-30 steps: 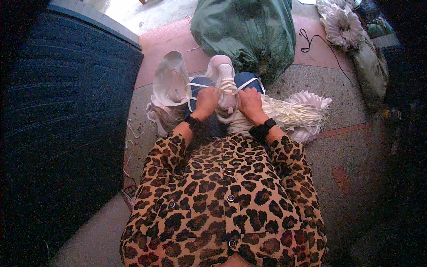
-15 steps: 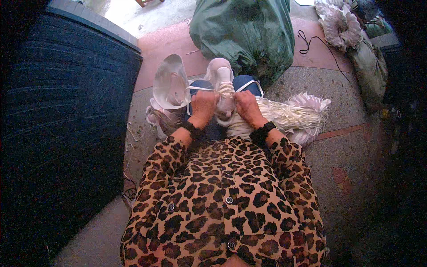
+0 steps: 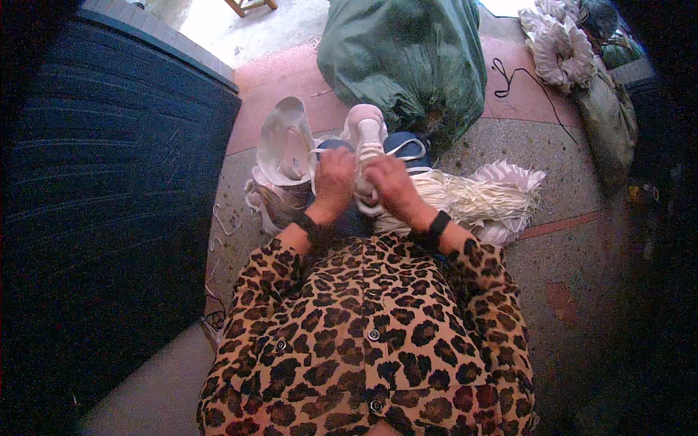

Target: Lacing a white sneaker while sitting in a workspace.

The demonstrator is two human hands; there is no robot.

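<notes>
A white shoe (image 3: 366, 131) rests between my knees, toe pointing away from me, with lacing across its throat. My left hand (image 3: 334, 182) is at the shoe's left edge, its fingers closed on a white shoelace; the lace loops out over my blue-trousered knee. Over the shoe's opening my right hand (image 3: 395, 190) has curled fingers pinching at the lacing, and they are slightly blurred. The right end of the white shoelace (image 3: 420, 150) makes a loose loop over the other knee. Both hands partly hide the shoe's tongue and collar.
A thick bundle of white laces (image 3: 476, 195) lies to my right. A pale open-topped piece (image 3: 282, 145) stands at left on other pale pieces. Ahead sits a big green sack (image 3: 403, 58). A dark blue panelled door (image 3: 116, 174) borders the left; more pale pieces (image 3: 560, 54) lie far right.
My hands have shifted from pulling near the shoe's middle; the right hand has moved left and toward me over the opening. The lace on the right now hangs in a looser loop.
</notes>
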